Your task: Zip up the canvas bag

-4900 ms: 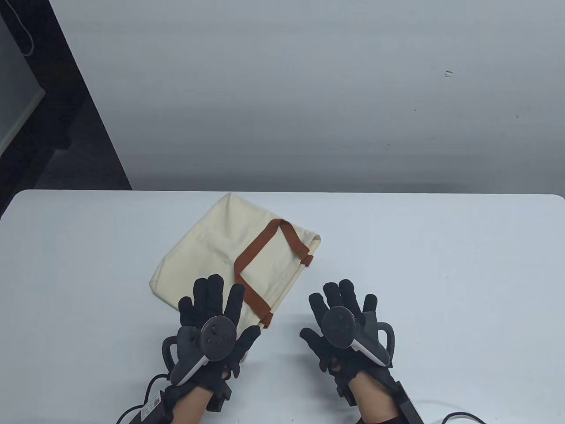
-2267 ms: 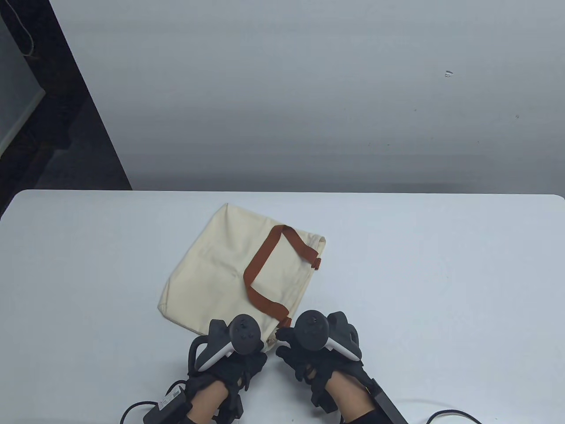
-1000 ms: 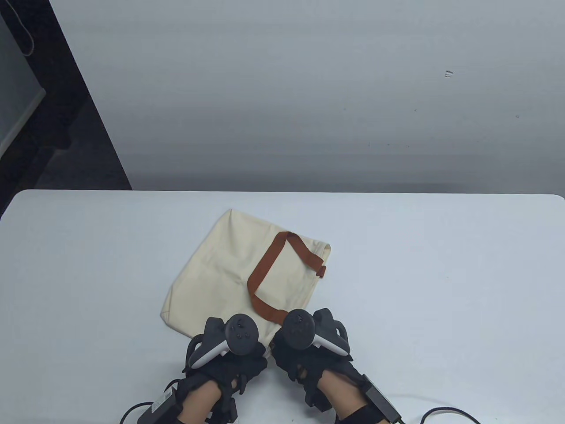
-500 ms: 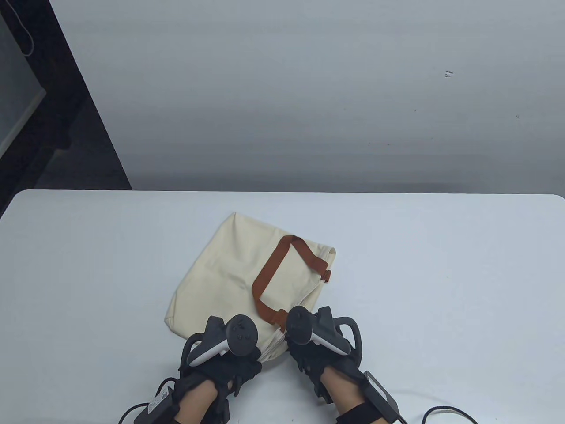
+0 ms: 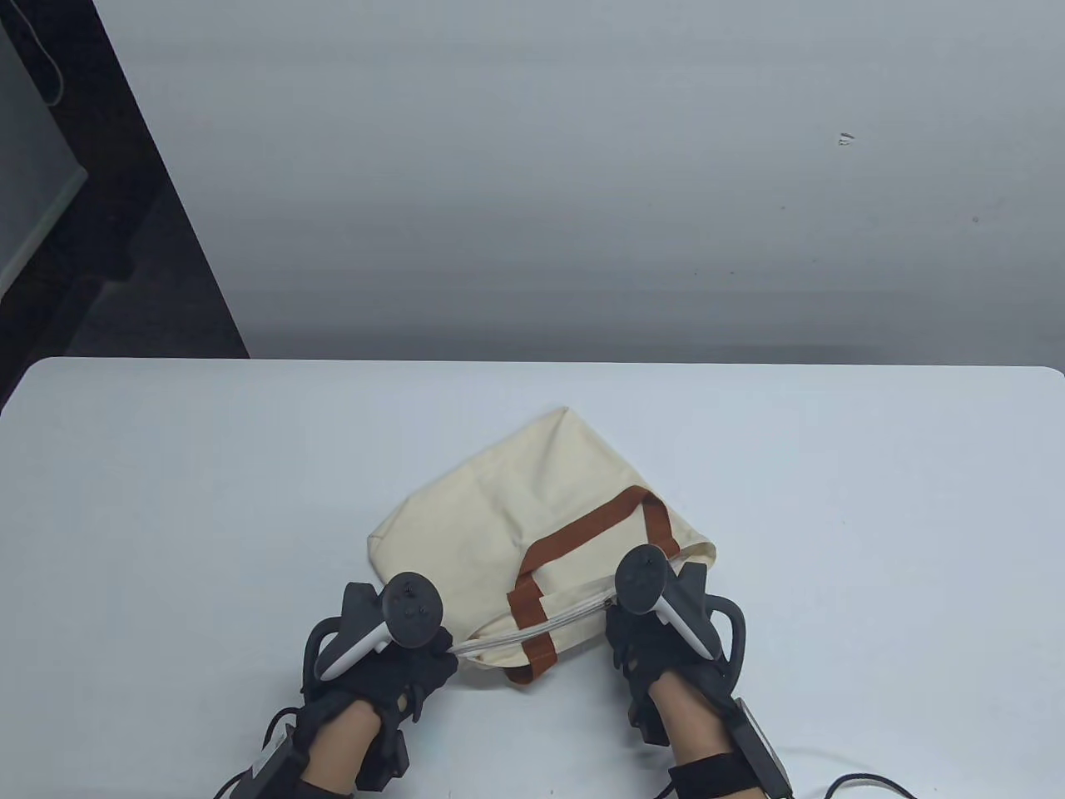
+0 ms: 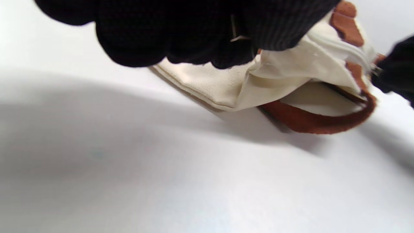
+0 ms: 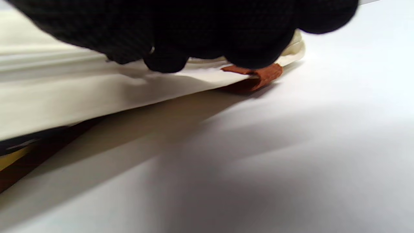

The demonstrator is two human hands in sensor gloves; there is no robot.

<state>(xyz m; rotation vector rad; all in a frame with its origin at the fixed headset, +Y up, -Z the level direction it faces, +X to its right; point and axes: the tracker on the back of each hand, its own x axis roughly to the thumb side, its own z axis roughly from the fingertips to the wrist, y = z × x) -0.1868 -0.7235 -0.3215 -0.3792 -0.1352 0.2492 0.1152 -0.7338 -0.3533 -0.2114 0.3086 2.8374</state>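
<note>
The cream canvas bag (image 5: 516, 516) with brown handles (image 5: 582, 528) lies on the white table, its zippered top edge facing me. My left hand (image 5: 433, 657) grips the left end of the bag's top; the left wrist view shows its fingers (image 6: 194, 32) curled on the bag's corner (image 6: 291, 81). My right hand (image 5: 620, 620) pinches the zipper pull about two thirds along the white zipper (image 5: 541, 624). The metal pull shows at my right hand's fingers (image 6: 397, 68). In the right wrist view my fingers (image 7: 194, 32) are pressed on the bag (image 7: 64, 97).
The white table (image 5: 832, 499) reaches its far edge just behind the bag. A dark floor strip (image 5: 100, 250) lies beyond the table's left corner. Glove cables (image 5: 849, 782) trail along the near edge.
Both hands took hold of the bag's near corner. The bag swung round and shifted right, so its top edge now faces me. My right hand has moved right along the zipper, away from the left.
</note>
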